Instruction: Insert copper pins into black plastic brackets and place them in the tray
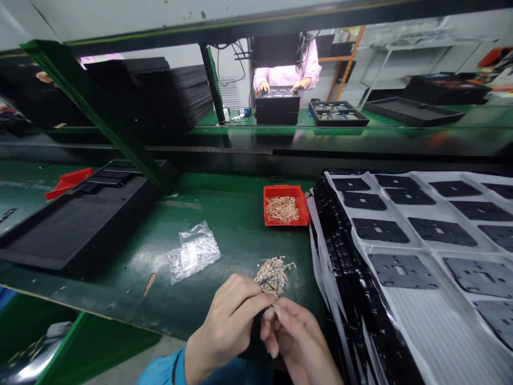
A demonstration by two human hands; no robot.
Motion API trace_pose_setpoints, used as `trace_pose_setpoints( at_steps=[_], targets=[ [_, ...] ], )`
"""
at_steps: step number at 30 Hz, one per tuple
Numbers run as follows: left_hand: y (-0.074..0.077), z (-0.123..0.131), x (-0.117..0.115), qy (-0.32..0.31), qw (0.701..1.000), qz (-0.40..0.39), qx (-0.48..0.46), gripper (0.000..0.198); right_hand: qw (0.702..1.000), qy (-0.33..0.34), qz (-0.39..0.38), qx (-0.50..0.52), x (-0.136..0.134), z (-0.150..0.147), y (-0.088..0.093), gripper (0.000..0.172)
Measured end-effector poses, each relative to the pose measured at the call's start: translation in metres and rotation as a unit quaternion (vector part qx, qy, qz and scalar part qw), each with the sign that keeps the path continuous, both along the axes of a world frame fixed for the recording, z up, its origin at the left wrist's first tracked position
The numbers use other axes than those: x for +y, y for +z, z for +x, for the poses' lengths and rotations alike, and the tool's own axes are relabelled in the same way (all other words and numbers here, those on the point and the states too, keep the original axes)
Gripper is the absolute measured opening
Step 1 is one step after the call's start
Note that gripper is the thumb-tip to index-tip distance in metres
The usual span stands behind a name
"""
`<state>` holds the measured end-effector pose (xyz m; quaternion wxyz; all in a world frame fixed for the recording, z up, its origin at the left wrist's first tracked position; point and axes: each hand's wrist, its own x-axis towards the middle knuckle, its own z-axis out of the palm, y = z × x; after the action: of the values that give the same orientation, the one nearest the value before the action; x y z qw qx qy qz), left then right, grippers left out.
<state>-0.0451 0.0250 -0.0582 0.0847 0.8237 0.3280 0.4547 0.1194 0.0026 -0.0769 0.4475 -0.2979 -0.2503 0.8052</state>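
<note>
My left hand and my right hand meet at the bench's near edge, thumbs and fingertips pinched close together. Whatever sits between the fingertips is too small to make out. Just beyond them lies a loose pile of small tan and dark strip-like pieces, partly covered by my left fingers. Farther back, a red bin holds many similar tan pieces. To the left of the pile rests a crumpled clear plastic bag.
At right, stacked black trays carry a white liner with flat dark plates. A black foam tray and a red bin lie left, near a slanted green post. Across the bench, a person in pink handles a black box.
</note>
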Motion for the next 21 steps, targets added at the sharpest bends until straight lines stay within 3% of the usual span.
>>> trace_pose_setpoints(
  at_steps=[5, 8, 12, 15, 18, 21],
  targets=[
    [-0.004, -0.007, -0.004, -0.017, 0.998, -0.050, -0.040, 0.036, 0.999, -0.019, 0.024, -0.022, -0.003, -0.007, -0.009, 0.046],
    [0.001, -0.013, -0.009, -0.027, 0.987, -0.141, -0.076, 0.045, 0.995, -0.033, 0.058, -0.071, -0.003, -0.008, -0.012, 0.041],
    [0.002, -0.014, -0.018, 0.003, 0.949, -0.263, -0.174, 0.021, 0.972, -0.072, 0.142, -0.170, 0.002, -0.015, -0.014, 0.035],
    [-0.008, -0.006, -0.020, 0.062, 0.905, -0.311, -0.283, 0.006, 0.932, -0.113, 0.237, -0.250, 0.005, -0.031, -0.018, 0.026],
    [-0.015, -0.002, -0.014, 0.099, 0.844, -0.350, -0.394, 0.017, 0.871, -0.166, 0.345, -0.309, 0.003, -0.052, -0.023, 0.024],
    [-0.009, -0.016, -0.001, 0.097, 0.784, -0.356, -0.499, 0.022, 0.808, -0.209, 0.433, -0.339, 0.004, -0.062, -0.017, 0.021]
  ],
)
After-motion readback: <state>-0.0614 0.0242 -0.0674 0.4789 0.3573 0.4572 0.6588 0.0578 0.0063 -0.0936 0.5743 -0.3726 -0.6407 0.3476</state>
